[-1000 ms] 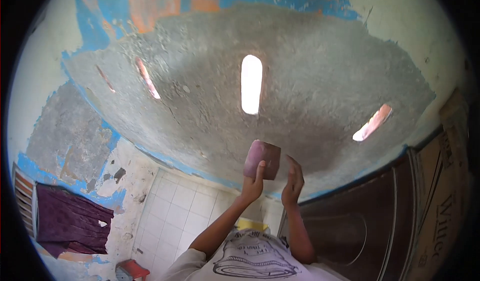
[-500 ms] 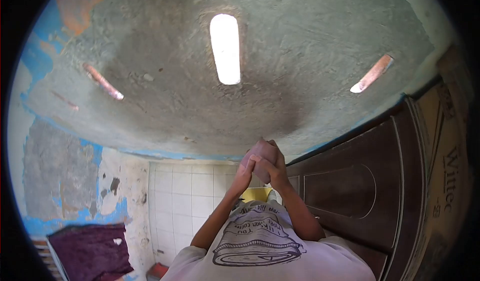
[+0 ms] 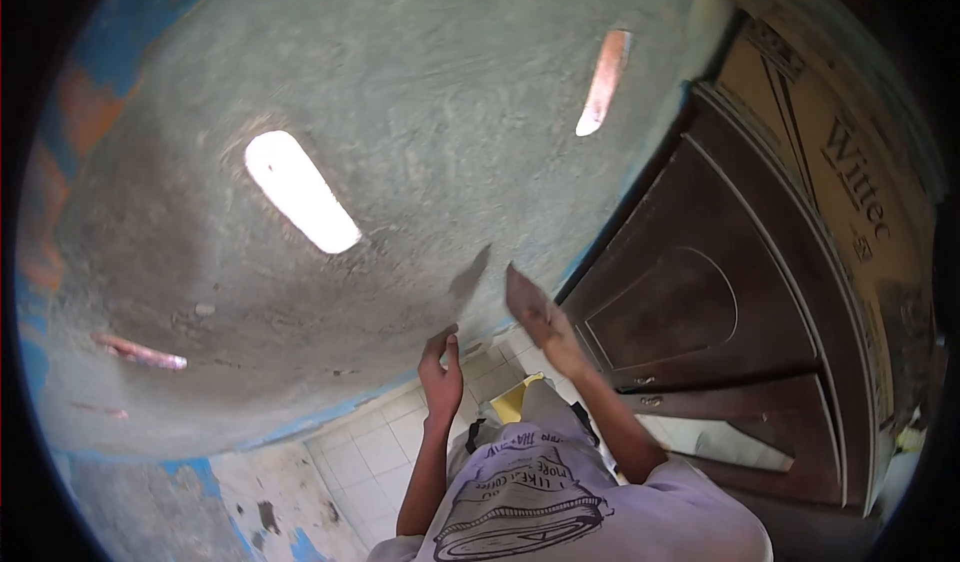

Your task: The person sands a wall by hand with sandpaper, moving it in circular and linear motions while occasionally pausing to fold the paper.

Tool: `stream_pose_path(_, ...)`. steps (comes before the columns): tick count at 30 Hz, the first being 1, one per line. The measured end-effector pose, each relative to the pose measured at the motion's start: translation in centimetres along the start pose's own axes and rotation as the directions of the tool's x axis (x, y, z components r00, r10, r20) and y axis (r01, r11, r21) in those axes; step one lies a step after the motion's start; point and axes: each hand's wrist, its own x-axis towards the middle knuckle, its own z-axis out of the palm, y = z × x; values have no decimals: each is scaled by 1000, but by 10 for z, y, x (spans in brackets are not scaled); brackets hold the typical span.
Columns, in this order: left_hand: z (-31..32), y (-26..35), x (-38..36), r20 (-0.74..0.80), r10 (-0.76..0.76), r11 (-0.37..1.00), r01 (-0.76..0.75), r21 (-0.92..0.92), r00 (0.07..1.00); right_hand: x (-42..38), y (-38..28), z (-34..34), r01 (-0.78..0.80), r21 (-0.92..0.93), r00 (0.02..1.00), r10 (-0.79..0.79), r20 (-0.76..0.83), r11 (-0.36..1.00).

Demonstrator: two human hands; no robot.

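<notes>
My right hand (image 3: 556,334) is raised in front of the wall, closed on a flat, dark reddish-brown piece that looks like folded sandpaper (image 3: 522,292). Its pointed end faces up towards the grey plastered wall (image 3: 420,162), and a dark shadow falls on the plaster just left of it. To the left, my left hand (image 3: 441,370) is held up with nothing in it, thumb apart from the bent fingers. Its fingertips overlap the lower part of the wall in this view.
Bright slot-like openings (image 3: 302,192) pierce the wall. On the right stands a dark brown wooden cabinet (image 3: 665,307) with a cardboard box (image 3: 820,132) on top. White floor tiles (image 3: 375,452) and something yellow (image 3: 515,399) lie below. Blue paint peels at the left.
My hands have parted: both held the sandpaper piece together, and now only the right has it. The left has let go and moved left. The view has turned towards the cabinet.
</notes>
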Motion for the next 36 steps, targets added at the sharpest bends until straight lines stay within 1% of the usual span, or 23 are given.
stream_pose_path(1,-3,6,4,-33,68,998,-68,0,997,8,-3,-13,88,-38,994,-90,-60,995)
stream_pose_path(2,-6,16,8,-40,148,989,-146,35,988,17,-10,-28,121,-69,987,-127,-98,990)
stream_pose_path(3,-9,31,15,-46,227,972,-224,66,973,24,-29,-41,158,-31,973,-161,-168,987)
stream_pose_path(4,-10,44,23,-55,308,948,-303,95,950,42,-34,-59,251,-57,927,-257,-275,966)
stream_pose_path(5,-12,52,31,-45,378,919,-370,134,925,57,-51,-76,326,-138,865,-354,-356,935)
stream_pose_path(7,-10,74,45,-122,494,855,-456,247,861,68,-105,-88,379,-199,748,-426,-510,904)
stream_pose_path(8,-8,85,52,-159,552,816,-490,307,819,70,-117,-91,430,-159,710,-442,-548,889)
stream_pose_path(9,-6,93,59,-171,578,797,-506,330,798,73,-125,-93,482,-120,672,-454,-585,868)
stream_pose_path(11,1,106,72,-172,669,702,-539,465,723,78,-122,-89,558,-63,600,-455,-658,828)
stream_pose_path(12,4,110,76,-168,710,650,-544,530,684,78,-98,-92,458,-217,610,-482,-629,862)
stream_pose_path(14,16,115,80,-153,715,630,-533,564,683,82,-35,-78,320,-189,668,-362,-650,928)
stream_pose_path(15,22,115,81,-147,716,621,-527,580,682,83,-9,-61,285,-7,706,-215,-675,958)
stream_pose_path(16,25,116,82,-124,722,610,-542,578,681,79,7,-54,220,-32,740,-188,-646,975)
stream_pose_path(17,27,117,85,-101,729,598,-558,575,677,77,14,-50,198,-61,754,-192,-628,978)
stream_pose_path(19,33,120,91,-90,729,600,-570,561,679,83,-13,-54,237,-183,754,-299,-585,954)
stream_pose_path(21,38,123,96,-110,711,631,-560,537,695,95,-58,-70,308,-323,716,-441,-541,895)
stream_pose_path(23,43,113,105,-100,670,615,-474,630,736,103,-102,-83,373,-418,660,-553,-509,829)
stream_pose_path(25,44,100,113,-93,623,603,-402,688,776,110,-125,-90,411,-466,619,-615,-489,784)
stream_pose_path(27,39,86,121,-74,583,599,-367,711,809,117,-115,-91,391,-489,623,-615,-483,780)
stream_pose_path(30,44,56,140,-44,697,380,-317,869,716,120,-26,-81,276,-373,725,-446,-524,886)
stream_pose_path(32,45,53,142,-54,704,365,-296,883,708,109,14,-67,284,-311,737,-414,-534,907)
stream_pose_path(33,46,53,142,-58,706,360,-287,888,706,106,22,-65,285,-281,744,-396,-539,917)
stream_pose_path(36,47,54,141,-77,693,393,-286,874,717,107,-43,-68,381,-337,728,-504,-465,861)
